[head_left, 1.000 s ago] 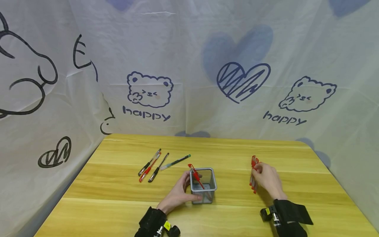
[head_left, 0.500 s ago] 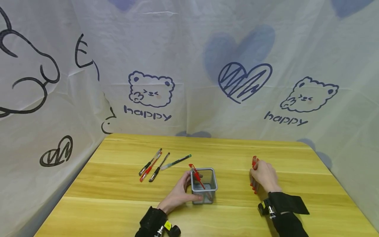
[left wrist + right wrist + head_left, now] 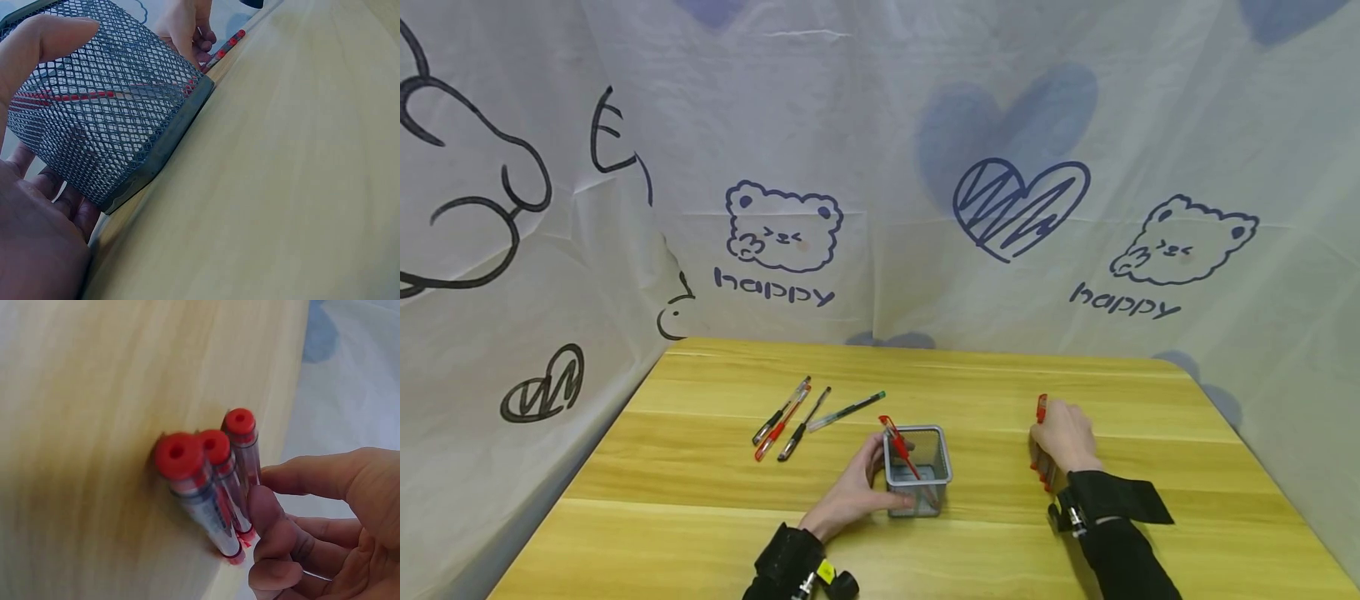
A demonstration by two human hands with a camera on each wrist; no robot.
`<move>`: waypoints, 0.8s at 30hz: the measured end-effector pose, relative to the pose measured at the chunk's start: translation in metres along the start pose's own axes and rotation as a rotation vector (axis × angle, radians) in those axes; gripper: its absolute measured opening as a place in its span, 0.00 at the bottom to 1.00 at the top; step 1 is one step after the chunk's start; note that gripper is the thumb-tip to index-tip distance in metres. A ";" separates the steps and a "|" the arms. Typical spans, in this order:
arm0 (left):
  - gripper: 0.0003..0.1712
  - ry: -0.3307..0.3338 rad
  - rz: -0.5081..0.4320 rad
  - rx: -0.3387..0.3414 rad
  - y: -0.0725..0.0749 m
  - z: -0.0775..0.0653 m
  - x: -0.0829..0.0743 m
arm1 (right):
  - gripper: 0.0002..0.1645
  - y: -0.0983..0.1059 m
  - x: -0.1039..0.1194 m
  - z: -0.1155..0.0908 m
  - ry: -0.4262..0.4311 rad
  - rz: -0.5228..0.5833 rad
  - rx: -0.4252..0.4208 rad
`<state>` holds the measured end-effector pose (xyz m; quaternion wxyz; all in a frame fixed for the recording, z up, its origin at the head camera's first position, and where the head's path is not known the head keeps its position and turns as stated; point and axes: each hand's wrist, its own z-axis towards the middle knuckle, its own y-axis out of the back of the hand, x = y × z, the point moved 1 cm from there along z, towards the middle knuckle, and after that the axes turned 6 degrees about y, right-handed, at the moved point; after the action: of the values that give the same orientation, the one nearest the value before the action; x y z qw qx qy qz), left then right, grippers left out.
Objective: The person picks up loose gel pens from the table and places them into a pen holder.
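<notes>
My left hand (image 3: 853,492) grips the grey metal mesh pen holder (image 3: 917,500), thumb on its near side and fingers behind it. One red pen (image 3: 897,442) leans inside the holder, its capped end above the rim. At the right, my right hand (image 3: 1066,437) is over a small group of red pens (image 3: 1041,475) lying side by side on the table. In the right wrist view, the thumb and forefinger pinch the outermost red pen (image 3: 249,453); two more red pens (image 3: 203,506) lie beside it. The fingers partly hide the pens' far ends.
On the wooden table (image 3: 700,533), left of the holder, lie black pens (image 3: 803,425), another red pen (image 3: 782,423) and a green-tipped pen (image 3: 847,411). A white cloth (image 3: 895,275) with drawings hangs behind the table and along its sides.
My right hand and forearm have shifted slightly left, covering more of the red pens' capped ends. The left hand, holder and the pens on the left stay in place.
</notes>
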<state>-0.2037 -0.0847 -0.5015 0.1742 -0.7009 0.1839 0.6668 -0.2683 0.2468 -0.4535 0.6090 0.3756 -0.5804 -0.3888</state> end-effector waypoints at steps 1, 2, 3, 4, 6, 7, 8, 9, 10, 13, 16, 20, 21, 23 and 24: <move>0.50 -0.001 0.000 0.002 0.000 0.000 0.000 | 0.18 0.000 0.000 0.001 -0.006 -0.001 0.004; 0.50 -0.001 0.000 0.002 0.000 0.000 0.000 | 0.17 0.000 0.001 0.002 -0.012 -0.002 0.011; 0.50 0.000 0.000 0.002 0.000 0.000 -0.001 | 0.15 0.000 0.001 0.002 -0.016 -0.001 0.015; 0.50 0.000 0.000 0.002 0.000 -0.001 -0.001 | 0.15 -0.001 0.001 0.003 -0.020 -0.003 0.018; 0.49 0.000 0.000 0.003 0.000 -0.001 -0.001 | 0.15 -0.001 0.002 0.004 -0.025 -0.005 0.025; 0.49 -0.001 -0.001 0.003 0.000 -0.001 -0.001 | 0.15 -0.002 0.002 0.004 -0.031 -0.007 0.031; 0.49 0.000 -0.001 0.002 0.000 -0.001 -0.001 | 0.15 -0.002 0.003 0.005 -0.035 -0.011 0.034; 0.49 -0.001 -0.001 0.002 0.000 -0.001 -0.001 | 0.16 -0.002 0.004 0.005 -0.039 -0.012 0.039; 0.49 -0.003 -0.002 0.002 -0.001 -0.001 -0.001 | 0.17 -0.003 0.004 0.005 -0.044 -0.013 0.044; 0.50 -0.006 -0.004 0.004 -0.001 -0.001 -0.001 | 0.19 -0.005 0.005 0.005 -0.045 -0.010 0.036; 0.50 -0.007 -0.002 0.003 -0.001 -0.001 -0.001 | 0.20 -0.006 0.006 0.005 -0.024 -0.011 -0.001; 0.51 -0.007 0.001 0.003 0.000 -0.002 -0.001 | 0.22 -0.008 0.005 0.003 0.006 -0.013 -0.037; 0.51 -0.007 0.001 0.003 0.000 -0.002 -0.001 | 0.22 -0.008 0.006 0.002 0.012 -0.009 -0.039; 0.51 -0.005 -0.001 0.005 0.000 -0.002 -0.002 | 0.22 -0.007 0.006 0.001 0.018 -0.006 -0.042; 0.51 -0.004 -0.002 0.006 -0.001 -0.002 -0.002 | 0.22 -0.007 0.007 0.000 0.019 -0.002 -0.044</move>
<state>-0.2020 -0.0850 -0.4992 0.1773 -0.6989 0.1851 0.6677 -0.2681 0.2377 -0.4571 0.6222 0.3663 -0.5654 -0.3987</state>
